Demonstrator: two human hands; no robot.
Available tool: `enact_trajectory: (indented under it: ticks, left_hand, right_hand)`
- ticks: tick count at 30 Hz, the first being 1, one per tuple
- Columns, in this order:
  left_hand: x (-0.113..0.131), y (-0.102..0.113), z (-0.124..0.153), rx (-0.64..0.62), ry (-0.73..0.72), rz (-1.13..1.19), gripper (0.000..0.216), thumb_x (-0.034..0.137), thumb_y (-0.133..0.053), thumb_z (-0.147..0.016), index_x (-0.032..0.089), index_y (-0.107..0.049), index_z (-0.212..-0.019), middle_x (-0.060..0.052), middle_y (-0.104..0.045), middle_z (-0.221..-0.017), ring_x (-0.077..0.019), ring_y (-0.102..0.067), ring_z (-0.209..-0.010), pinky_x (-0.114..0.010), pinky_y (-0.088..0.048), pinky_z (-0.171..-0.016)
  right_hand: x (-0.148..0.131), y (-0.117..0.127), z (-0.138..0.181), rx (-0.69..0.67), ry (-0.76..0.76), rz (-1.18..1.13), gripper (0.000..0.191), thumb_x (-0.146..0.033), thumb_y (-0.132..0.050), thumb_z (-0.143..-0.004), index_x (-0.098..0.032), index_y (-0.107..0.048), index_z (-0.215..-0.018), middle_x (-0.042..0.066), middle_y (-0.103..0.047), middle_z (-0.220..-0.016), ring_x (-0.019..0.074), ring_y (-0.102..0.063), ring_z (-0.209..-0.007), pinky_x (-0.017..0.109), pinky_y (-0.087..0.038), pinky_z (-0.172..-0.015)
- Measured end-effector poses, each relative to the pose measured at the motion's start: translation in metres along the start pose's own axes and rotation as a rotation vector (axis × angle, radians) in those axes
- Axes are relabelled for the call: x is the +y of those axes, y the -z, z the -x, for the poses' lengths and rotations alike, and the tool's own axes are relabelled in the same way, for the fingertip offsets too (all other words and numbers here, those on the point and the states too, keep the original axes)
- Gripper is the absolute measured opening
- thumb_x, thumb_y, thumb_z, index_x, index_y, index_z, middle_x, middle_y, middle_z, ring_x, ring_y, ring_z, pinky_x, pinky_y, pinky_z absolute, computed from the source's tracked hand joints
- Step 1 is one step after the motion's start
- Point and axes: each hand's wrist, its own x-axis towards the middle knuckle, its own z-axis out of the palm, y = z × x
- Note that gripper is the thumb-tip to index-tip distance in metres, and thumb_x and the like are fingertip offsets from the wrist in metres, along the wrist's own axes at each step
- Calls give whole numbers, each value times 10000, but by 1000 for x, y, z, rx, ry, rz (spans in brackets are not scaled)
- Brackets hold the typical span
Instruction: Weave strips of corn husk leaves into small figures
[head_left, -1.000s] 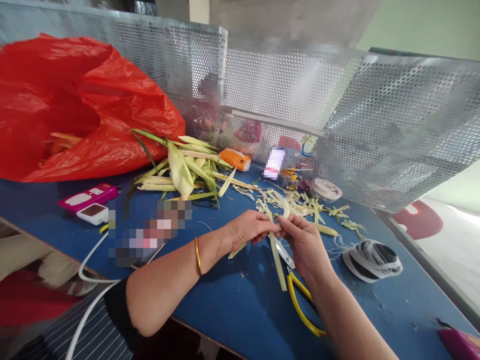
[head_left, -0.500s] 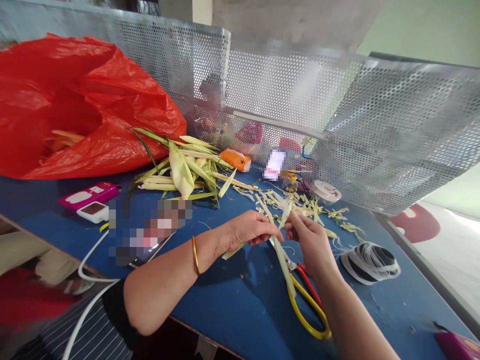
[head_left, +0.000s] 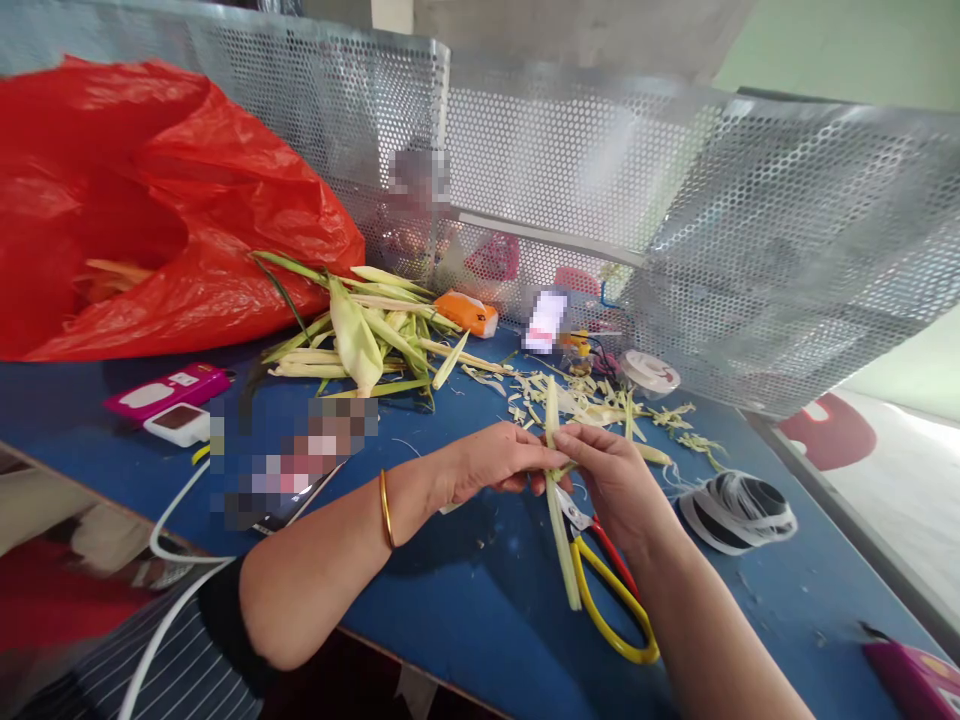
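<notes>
Between my two hands is a pale green corn husk strip, its lower end hanging down over the table and its upper end rising above my fingers. My left hand, with a gold bangle at the wrist, is closed on the strip. My right hand pinches it from the other side, the fingers of both hands meeting. Just below them lie scissors with yellow and red handles, partly behind the strip and my right forearm. Husk scraps are scattered beyond my hands.
Corn husks are heaped left of centre by a red plastic bag. A spool of white string stands at right, a tape roll behind it. A phone and white cable lie left. Perforated metal panels border the back.
My hands have come together on the husk strip, which now stands more upright. My right hand's fingers have closed in over it. The view has shifted slightly.
</notes>
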Motion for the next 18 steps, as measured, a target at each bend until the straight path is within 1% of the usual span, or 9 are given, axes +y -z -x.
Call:
enact_trajectory:
  ticks: [4, 6, 9, 11, 13, 16, 18]
  left_hand:
    - [0, -2, 1, -7, 7, -2, 382, 495, -629, -763, 128, -735, -747, 14, -490, -548, -65, -295, -453, -271, -149, -466]
    - [0, -4, 0, 6, 8, -15, 366, 482, -629, -757, 134, -738, -721, 26, -446, -526, -71, -276, -460, -270, -152, -471]
    - [-1, -7, 0, 16, 1, -26, 297, 391, -597, -769, 146, -745, -688, 33, -393, -493, -84, -279, -483, -261, -172, -482]
    - [-1, -9, 1, -3, 0, -42, 275, 329, -563, -772, 148, -745, -671, 26, -403, -487, -89, -308, -497, -255, -196, -491]
    - [-1, -10, 1, -28, 2, -60, 282, 301, -536, -776, 146, -746, -670, 21, -418, -487, -90, -325, -498, -252, -212, -496]
    - [0, -11, 3, -60, -4, -70, 289, 304, -525, -782, 151, -745, -671, 21, -416, -483, -91, -334, -494, -252, -219, -493]
    - [1, -11, 3, -81, -5, -62, 294, 325, -534, -779, 150, -738, -662, 26, -395, -474, -89, -313, -482, -255, -200, -482]
  right_hand:
    - [-1, -1, 2, -33, -43, -85, 294, -410, -825, -642, -174, -652, -664, 4, -617, -593, 95, -492, -440, 212, -338, -405]
    - [-1, -2, 2, 14, -51, -102, 311, -398, -849, -597, -176, -638, -651, -5, -599, -569, 96, -488, -428, 208, -350, -379]
    - [0, -7, 2, 93, -21, -115, 330, -406, -857, -566, -186, -620, -633, -24, -563, -515, 98, -464, -370, 217, -338, -323]
    - [2, -10, 3, 118, 6, -100, 327, -427, -841, -583, -198, -611, -626, -40, -521, -460, 101, -439, -327, 221, -295, -287]
    - [3, -12, 4, 135, 30, -80, 318, -436, -827, -604, -206, -609, -624, -48, -493, -431, 102, -427, -312, 222, -264, -278]
    - [6, -15, 5, 163, 41, -56, 310, -441, -817, -624, -207, -614, -644, -55, -486, -439, 93, -398, -313, 224, -240, -284]
    - [8, -15, 4, 178, 45, -37, 314, -451, -810, -635, -203, -620, -663, -53, -503, -470, 87, -388, -335, 228, -250, -308]
